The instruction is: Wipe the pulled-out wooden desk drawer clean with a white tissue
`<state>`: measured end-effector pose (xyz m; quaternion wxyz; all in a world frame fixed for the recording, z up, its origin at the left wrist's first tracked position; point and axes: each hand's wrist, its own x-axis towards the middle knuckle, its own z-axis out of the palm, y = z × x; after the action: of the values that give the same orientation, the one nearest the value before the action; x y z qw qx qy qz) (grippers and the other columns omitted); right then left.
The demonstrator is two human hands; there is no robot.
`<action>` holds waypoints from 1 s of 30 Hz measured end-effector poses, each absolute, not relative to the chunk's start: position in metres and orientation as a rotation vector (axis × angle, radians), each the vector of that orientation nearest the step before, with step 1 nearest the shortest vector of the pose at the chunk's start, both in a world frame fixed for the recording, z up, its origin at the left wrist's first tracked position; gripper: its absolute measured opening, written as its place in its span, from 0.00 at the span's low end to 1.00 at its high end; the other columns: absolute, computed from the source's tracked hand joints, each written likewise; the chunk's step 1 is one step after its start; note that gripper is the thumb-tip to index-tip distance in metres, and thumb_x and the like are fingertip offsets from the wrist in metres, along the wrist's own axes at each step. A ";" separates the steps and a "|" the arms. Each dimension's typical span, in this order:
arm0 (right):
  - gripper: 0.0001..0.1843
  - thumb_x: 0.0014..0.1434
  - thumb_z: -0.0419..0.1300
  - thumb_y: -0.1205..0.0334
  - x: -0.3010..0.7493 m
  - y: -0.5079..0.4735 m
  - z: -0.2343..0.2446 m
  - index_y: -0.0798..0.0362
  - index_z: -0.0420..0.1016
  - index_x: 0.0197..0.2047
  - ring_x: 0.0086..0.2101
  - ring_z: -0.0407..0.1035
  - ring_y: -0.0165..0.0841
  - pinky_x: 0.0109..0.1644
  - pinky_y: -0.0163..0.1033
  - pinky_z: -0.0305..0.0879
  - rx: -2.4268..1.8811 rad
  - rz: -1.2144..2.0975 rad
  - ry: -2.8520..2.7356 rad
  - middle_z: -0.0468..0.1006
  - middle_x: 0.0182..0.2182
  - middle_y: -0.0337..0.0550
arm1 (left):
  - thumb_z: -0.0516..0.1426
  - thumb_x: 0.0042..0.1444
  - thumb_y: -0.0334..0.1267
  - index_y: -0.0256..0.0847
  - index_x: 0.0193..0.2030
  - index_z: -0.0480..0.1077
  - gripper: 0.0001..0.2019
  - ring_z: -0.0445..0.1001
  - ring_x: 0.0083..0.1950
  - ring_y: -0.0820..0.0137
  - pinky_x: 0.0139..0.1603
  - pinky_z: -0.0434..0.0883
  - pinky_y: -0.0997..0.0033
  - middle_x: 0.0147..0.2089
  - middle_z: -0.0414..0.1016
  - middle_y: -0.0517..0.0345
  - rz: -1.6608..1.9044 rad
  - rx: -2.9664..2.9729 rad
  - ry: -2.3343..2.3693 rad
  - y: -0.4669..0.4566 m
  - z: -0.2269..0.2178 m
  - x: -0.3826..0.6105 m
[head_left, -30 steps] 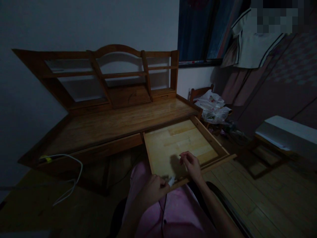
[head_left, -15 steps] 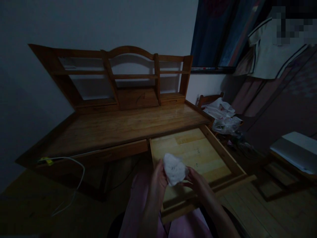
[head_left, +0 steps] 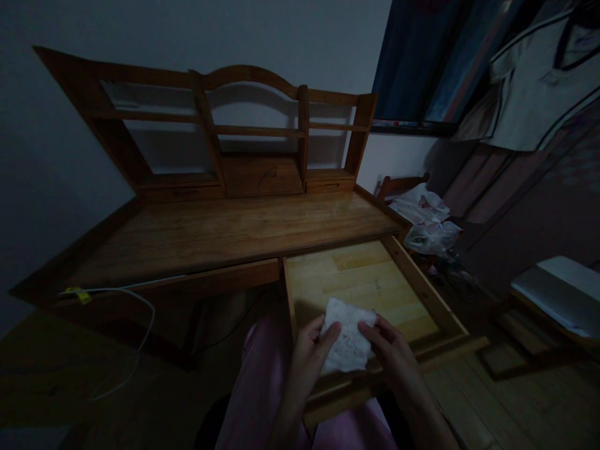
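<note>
A white, slightly soiled tissue or thin cloth is held up between my two hands. My left hand pinches its left edge, thumb on top. On the right edge, my right hand grips it in the same way, with the thumb over the near face. Both hands are above the pulled-out wooden drawer, whose pale bottom board shows a few small dark marks. Fingers behind the white piece are hidden.
The wooden desk with its shelf unit stands ahead. A white cable hangs at the left front edge. Plastic bags lie on a chair at the right. A stool bears a flat grey-white object. A white shirt hangs above.
The white piece, bunched before, is now spread flatter and squarer. Both hands have shifted slightly right, with thumbs now on its near face. The view has tilted a little.
</note>
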<state>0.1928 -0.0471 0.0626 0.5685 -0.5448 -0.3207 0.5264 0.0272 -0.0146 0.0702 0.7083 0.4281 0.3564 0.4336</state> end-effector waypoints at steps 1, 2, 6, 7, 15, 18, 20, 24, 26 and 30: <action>0.18 0.50 0.70 0.50 0.193 -0.048 0.063 0.51 0.78 0.40 0.32 0.74 0.36 0.35 0.37 0.69 -1.266 1.242 -0.722 0.81 0.32 0.42 | 0.61 0.56 0.47 0.35 0.41 0.75 0.15 0.78 0.34 0.66 0.36 0.72 0.70 0.38 0.81 0.50 0.968 0.961 0.811 -0.013 0.070 0.027; 0.18 0.50 0.70 0.50 0.194 -0.049 0.063 0.51 0.78 0.41 0.33 0.75 0.37 0.36 0.37 0.70 -1.254 1.248 -0.686 0.81 0.34 0.43 | 0.62 0.55 0.47 0.35 0.40 0.76 0.15 0.78 0.35 0.66 0.36 0.72 0.70 0.37 0.81 0.50 0.975 0.973 0.838 -0.012 0.069 0.026; 0.23 0.50 0.70 0.50 0.196 -0.052 0.061 0.50 0.76 0.47 0.39 0.76 0.40 0.41 0.39 0.71 -1.278 1.229 -0.570 0.82 0.41 0.45 | 0.64 0.52 0.46 0.36 0.39 0.77 0.14 0.77 0.38 0.65 0.38 0.70 0.71 0.37 0.81 0.52 1.035 1.028 0.942 -0.008 0.067 0.023; 0.24 0.50 0.70 0.50 0.196 -0.053 0.060 0.51 0.75 0.48 0.40 0.76 0.41 0.41 0.40 0.72 -1.297 1.215 -0.550 0.81 0.42 0.46 | 0.64 0.52 0.45 0.36 0.39 0.77 0.14 0.77 0.39 0.65 0.39 0.70 0.72 0.38 0.81 0.52 1.049 1.041 0.956 -0.008 0.066 0.022; 0.22 0.50 0.70 0.51 0.194 -0.055 0.062 0.51 0.75 0.46 0.38 0.77 0.38 0.42 0.38 0.72 -1.262 1.168 -0.582 0.82 0.41 0.45 | 0.64 0.51 0.45 0.39 0.43 0.75 0.16 0.78 0.45 0.62 0.45 0.73 0.68 0.43 0.82 0.50 1.121 1.038 0.927 -0.009 0.068 0.022; 0.21 0.50 0.70 0.49 0.193 -0.056 0.066 0.50 0.75 0.45 0.35 0.77 0.39 0.38 0.38 0.72 -1.316 1.121 -0.608 0.83 0.38 0.45 | 0.67 0.47 0.43 0.38 0.45 0.74 0.19 0.78 0.46 0.62 0.47 0.73 0.67 0.46 0.81 0.48 1.051 1.016 0.863 -0.010 0.065 0.026; 0.23 0.49 0.70 0.47 0.192 -0.057 0.068 0.51 0.76 0.44 0.34 0.77 0.40 0.35 0.39 0.72 -1.355 1.092 -0.628 0.83 0.36 0.46 | 0.68 0.46 0.43 0.38 0.45 0.74 0.20 0.78 0.45 0.62 0.47 0.73 0.66 0.46 0.81 0.47 1.021 1.001 0.850 -0.011 0.063 0.029; 0.26 0.46 0.71 0.47 0.191 -0.058 0.071 0.52 0.75 0.45 0.34 0.77 0.40 0.35 0.38 0.72 -1.334 1.105 -0.589 0.83 0.36 0.44 | 0.69 0.45 0.44 0.38 0.43 0.74 0.20 0.79 0.44 0.61 0.45 0.73 0.65 0.44 0.81 0.47 1.004 0.984 0.848 -0.013 0.061 0.032; 0.27 0.44 0.73 0.48 0.192 -0.057 0.069 0.52 0.75 0.44 0.34 0.76 0.38 0.36 0.37 0.71 -1.305 1.120 -0.528 0.83 0.35 0.43 | 0.69 0.46 0.43 0.38 0.43 0.74 0.19 0.79 0.44 0.62 0.45 0.73 0.66 0.44 0.81 0.47 1.009 0.978 0.839 -0.013 0.061 0.032; 0.26 0.44 0.74 0.51 0.194 -0.056 0.063 0.51 0.75 0.44 0.34 0.76 0.35 0.38 0.35 0.71 -1.287 1.133 -0.455 0.83 0.34 0.40 | 0.68 0.48 0.41 0.37 0.46 0.73 0.20 0.79 0.43 0.63 0.44 0.73 0.66 0.46 0.81 0.46 0.959 0.941 0.763 -0.012 0.062 0.029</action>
<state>0.1939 -0.0565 0.0629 0.6317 -0.5624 -0.1988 0.4952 0.0293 -0.0123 0.0623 0.7161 0.4249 0.3446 0.4334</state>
